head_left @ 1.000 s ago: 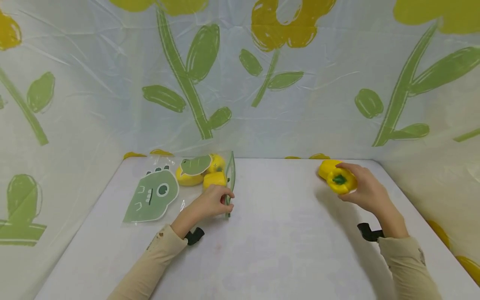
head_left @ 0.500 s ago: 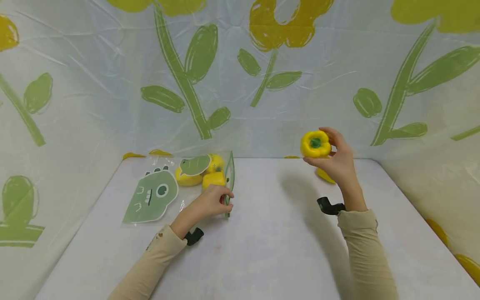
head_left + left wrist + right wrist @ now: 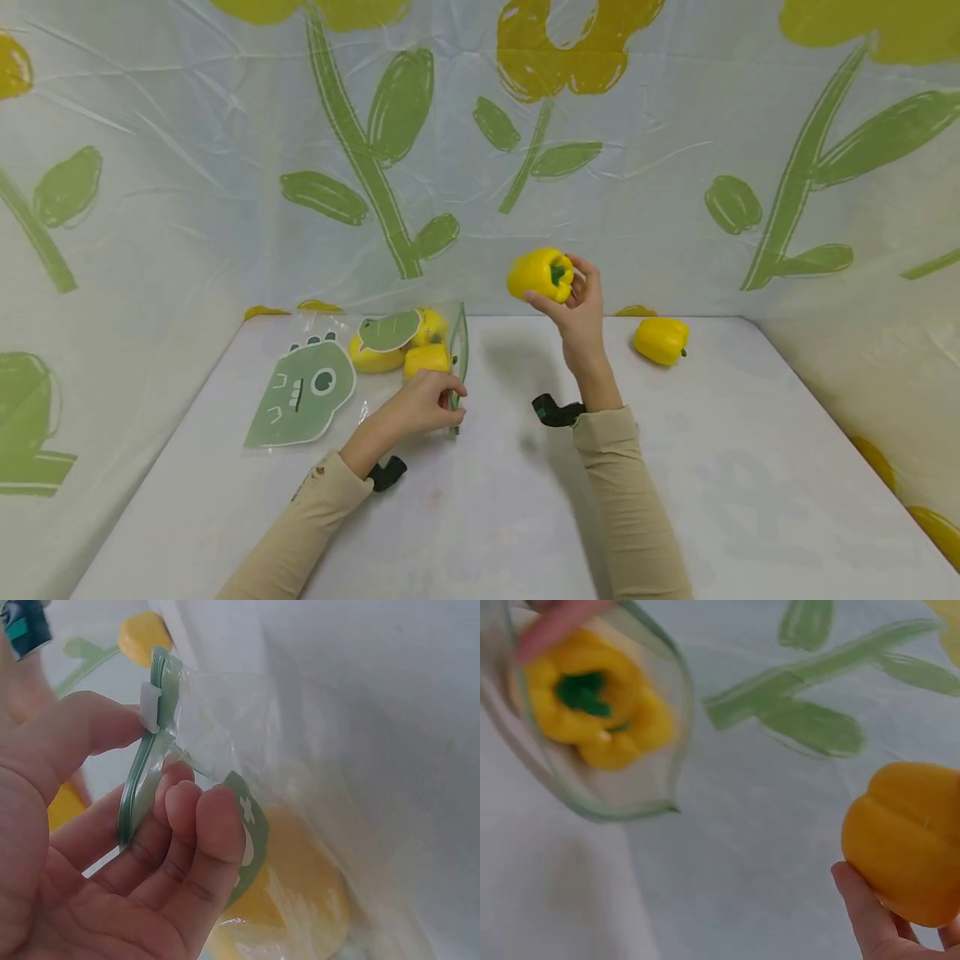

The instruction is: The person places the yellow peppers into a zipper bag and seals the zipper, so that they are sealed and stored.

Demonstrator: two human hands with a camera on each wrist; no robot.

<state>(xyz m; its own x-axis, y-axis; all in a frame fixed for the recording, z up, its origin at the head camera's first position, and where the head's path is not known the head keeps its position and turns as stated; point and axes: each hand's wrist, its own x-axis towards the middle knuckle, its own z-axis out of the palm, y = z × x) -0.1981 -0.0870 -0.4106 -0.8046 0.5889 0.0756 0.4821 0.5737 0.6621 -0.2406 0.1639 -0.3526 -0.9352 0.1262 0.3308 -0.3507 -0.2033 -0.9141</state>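
Note:
A clear zip bag (image 3: 307,404) with a green dinosaur print lies at the left of the table. Several yellow peppers (image 3: 427,360) show through it. My left hand (image 3: 408,408) grips the bag's green-edged mouth, the thumb against the white slider (image 3: 150,707) in the left wrist view. In the right wrist view the mouth gapes, two pepper stems visible within. Held up in my right hand (image 3: 583,321) between thumb and fingers is a yellow bell pepper (image 3: 534,275), its green stem facing right. It is above the table, to the right of the bag.
Another yellow bell pepper (image 3: 662,341) lies on its side at the back right of the white table (image 3: 480,517). A flower-printed curtain (image 3: 637,200) rises behind the table and along both sides. A black bracket (image 3: 557,412) juts from the right wrist.
My right hand has carried the bell pepper up and leftward from the back right toward the bag, turning it on the way. The left hand has kept its place on the bag.

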